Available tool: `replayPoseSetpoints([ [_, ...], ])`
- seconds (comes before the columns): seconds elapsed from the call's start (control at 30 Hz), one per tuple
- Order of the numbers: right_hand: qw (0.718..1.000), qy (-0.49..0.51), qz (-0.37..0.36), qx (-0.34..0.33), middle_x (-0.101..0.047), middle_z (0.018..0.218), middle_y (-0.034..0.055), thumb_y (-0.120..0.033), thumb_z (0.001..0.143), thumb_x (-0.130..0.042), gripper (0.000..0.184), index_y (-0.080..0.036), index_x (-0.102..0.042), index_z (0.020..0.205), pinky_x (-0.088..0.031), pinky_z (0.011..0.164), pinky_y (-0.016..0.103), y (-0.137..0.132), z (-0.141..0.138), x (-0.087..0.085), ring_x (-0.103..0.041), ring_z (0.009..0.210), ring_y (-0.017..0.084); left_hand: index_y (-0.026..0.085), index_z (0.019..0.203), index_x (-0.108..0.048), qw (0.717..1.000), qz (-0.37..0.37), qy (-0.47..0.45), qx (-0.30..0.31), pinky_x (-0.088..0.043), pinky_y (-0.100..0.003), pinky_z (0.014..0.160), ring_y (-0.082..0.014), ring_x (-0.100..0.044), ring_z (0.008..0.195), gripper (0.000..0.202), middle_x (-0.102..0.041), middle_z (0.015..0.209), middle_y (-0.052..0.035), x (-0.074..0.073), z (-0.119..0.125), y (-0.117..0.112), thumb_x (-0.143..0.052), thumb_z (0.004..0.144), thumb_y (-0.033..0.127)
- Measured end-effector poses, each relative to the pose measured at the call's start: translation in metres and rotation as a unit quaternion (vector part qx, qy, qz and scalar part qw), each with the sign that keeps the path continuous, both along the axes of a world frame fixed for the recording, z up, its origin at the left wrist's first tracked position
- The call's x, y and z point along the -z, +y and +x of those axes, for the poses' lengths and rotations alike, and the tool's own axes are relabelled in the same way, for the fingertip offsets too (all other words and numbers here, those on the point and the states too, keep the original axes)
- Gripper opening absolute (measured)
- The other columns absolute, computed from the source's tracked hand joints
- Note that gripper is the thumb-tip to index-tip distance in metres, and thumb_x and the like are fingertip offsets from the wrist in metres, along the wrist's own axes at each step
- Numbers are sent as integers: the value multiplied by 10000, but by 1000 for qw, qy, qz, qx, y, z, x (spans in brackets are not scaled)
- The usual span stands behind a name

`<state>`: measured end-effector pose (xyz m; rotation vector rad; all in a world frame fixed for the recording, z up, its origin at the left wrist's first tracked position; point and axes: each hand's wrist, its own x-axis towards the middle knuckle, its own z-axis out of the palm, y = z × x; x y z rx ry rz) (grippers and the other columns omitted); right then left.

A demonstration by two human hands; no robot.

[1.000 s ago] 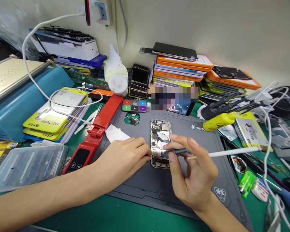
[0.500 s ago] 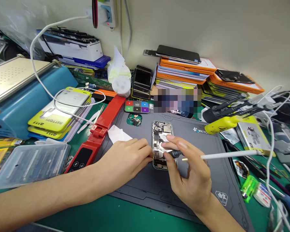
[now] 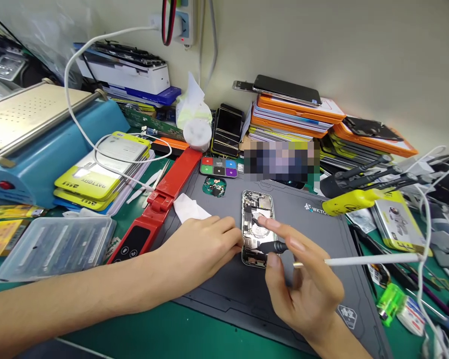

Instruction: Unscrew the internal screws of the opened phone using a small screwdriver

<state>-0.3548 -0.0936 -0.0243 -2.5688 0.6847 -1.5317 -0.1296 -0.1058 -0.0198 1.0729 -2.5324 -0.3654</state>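
An opened phone [image 3: 257, 212] with its insides exposed lies on a grey work mat [image 3: 318, 234]. My left hand [image 3: 202, 247] rests on the mat with its curled fingers pressed against the phone's left edge. My right hand [image 3: 303, 284] pinches a thin tool [image 3: 359, 260] with a black grip and a long white shaft; its dark tip touches the lower part of the phone. The index finger stretches over the phone's middle.
A red bar-shaped device [image 3: 160, 204], a white tissue [image 3: 189, 209] and battery packs [image 3: 101, 174] lie to the left. A clear plastic box [image 3: 52, 247] sits front left. Stacked orange boxes [image 3: 295, 112] stand behind. A yellow tool stand [image 3: 355, 197], cables and small tools crowd the right.
The view has shifted, so everything sits slightly lower and further right. My right hand has turned a little, and its index finger now stretches out over the phone. The left hand stays put.
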Motion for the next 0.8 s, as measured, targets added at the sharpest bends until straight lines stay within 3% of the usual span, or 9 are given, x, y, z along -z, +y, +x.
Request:
replayPoseSetpoints([
  [0.17, 1000, -6, 11, -9, -566, 1505, 199, 196, 832, -549, 922, -134, -405, 1680, -609, 1062, 561, 0, -1, 0, -645, 1342, 338, 208, 1030, -633, 1000, 23, -20, -1, -465, -405, 651, -239, -650, 839, 184, -625, 986, -4, -2, -1, 0, -476, 1118, 249],
  [0.5, 1000, 5, -18, 17, -607, 1444, 207, 215, 813, -619, 949, -130, -424, 1675, -672, 944, 482, 0, 0, -1, -692, 1268, 311, 213, 1023, -616, 1000, -1, -12, -2, -430, -405, 606, -239, -632, 805, 145, -623, 971, 4, -2, 0, -1, -511, 1110, 262],
  [0.6, 1000, 1, 9, 5, -577, 1493, 192, 200, 837, -525, 929, -158, -414, 1687, -662, 955, 522, 0, 0, -1, -681, 1289, 324, 215, 1021, -621, 1000, -1, -11, 0, -432, -411, 599, -242, -634, 797, 164, -623, 964, 5, -1, -1, -1, -498, 1116, 268],
  [0.8, 1000, -9, 13, 20, -592, 1484, 178, 186, 842, -582, 917, -168, -438, 1675, -621, 1050, 521, 0, -1, -1, -678, 1300, 318, 213, 1051, -633, 999, 30, -27, 1, -503, -437, 666, -253, -654, 853, 204, -630, 1009, -4, -2, -1, -2, -456, 1130, 276],
])
